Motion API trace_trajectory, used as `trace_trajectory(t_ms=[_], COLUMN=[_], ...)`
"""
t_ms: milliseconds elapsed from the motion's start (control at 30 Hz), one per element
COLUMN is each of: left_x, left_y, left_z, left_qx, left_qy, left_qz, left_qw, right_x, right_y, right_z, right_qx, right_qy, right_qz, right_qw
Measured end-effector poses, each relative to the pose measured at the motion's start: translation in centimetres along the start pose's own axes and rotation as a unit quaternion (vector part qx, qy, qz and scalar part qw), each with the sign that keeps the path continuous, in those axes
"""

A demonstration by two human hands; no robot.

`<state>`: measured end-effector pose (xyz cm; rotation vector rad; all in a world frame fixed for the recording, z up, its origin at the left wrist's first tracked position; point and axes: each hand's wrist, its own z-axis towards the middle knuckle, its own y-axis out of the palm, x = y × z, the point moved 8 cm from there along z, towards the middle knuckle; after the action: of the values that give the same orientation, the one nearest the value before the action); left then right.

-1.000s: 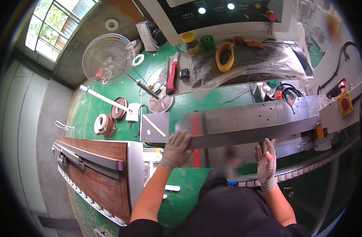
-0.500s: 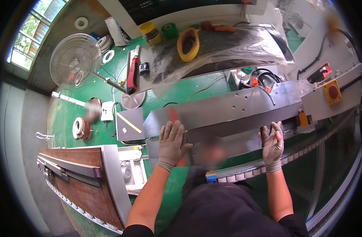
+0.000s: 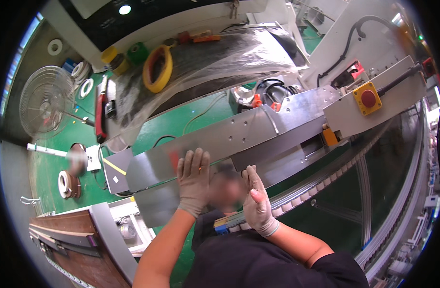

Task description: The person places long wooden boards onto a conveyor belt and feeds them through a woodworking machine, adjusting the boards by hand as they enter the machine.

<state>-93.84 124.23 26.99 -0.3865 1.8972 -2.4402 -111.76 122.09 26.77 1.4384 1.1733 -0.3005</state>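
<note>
So, the person's left hand, in a thin grey glove, is open with fingers stretched over a long shiny silver metal bed. Right hand is open too (the thumb looks pink), fingertips just beside the near end of a long flat dark grey strip; can't tell if they touch. Well right of both hands: a yellow square box with red button. Beyond the left: a yellow oval tape ring.
</note>
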Motion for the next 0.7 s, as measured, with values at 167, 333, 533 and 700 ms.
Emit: trace_trajectory(t_ms=[167, 333, 533, 700], left_x=[0.5, 0.7, 0.7, 0.4], left_y=[-0.2, 0.2, 0.4, 0.0], left_z=[-0.2, -0.2, -0.2, -0.2], left_qx=[-0.042, -0.078, -0.086, -0.068], left_qy=[0.004, 0.001, 0.013, 0.004], left_qz=[0.015, 0.028, 0.039, 0.008], left_qw=[0.999, 0.997, 0.995, 0.998], right_x=[-2.1, -5.1, -9.1, -11.4], right_y=[-4.0, -7.3, -11.7, -14.9], right_z=[1.4, 2.8, 4.9, 7.3], right_qx=[0.002, 0.010, 0.005, 0.075], right_qy=[-0.038, -0.072, -0.067, -0.156], right_qz=[0.006, -0.011, 0.011, 0.048], right_qw=[0.999, 0.997, 0.998, 0.984])
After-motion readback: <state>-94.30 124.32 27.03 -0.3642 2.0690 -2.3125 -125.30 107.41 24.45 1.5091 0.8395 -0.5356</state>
